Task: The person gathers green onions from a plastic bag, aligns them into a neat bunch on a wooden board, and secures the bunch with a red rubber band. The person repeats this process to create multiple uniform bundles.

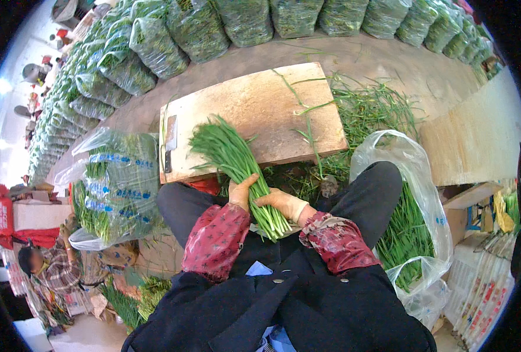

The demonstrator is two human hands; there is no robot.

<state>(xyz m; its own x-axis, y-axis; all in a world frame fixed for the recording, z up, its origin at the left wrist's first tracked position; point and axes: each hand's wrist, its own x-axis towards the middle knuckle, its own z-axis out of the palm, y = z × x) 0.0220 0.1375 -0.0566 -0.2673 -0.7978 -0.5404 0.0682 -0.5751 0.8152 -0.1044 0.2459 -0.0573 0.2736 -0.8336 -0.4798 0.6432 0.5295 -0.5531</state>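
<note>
My left hand [241, 192], in a pale glove, grips the middle of a bundle of long green leafy stalks [229, 149]. Nearer the pale cut ends, my right hand [282, 203], gloved too, is closed around the same bundle. The bundle slants over my lap, its leafy tips lying above the near edge of a wooden board [251, 105]. A cleaver with a black handle [169, 143] rests at the board's left end. A few loose stalks [306, 114] trail across the board's right part.
Left of my knees stands a filled plastic bag [128, 185]; an open plastic bag of green stalks [405, 237] is at the right. Scattered stalks [375, 110] cover floor beyond the board. Filled bags [247, 22] line the far side. A person [53, 270] sits at left.
</note>
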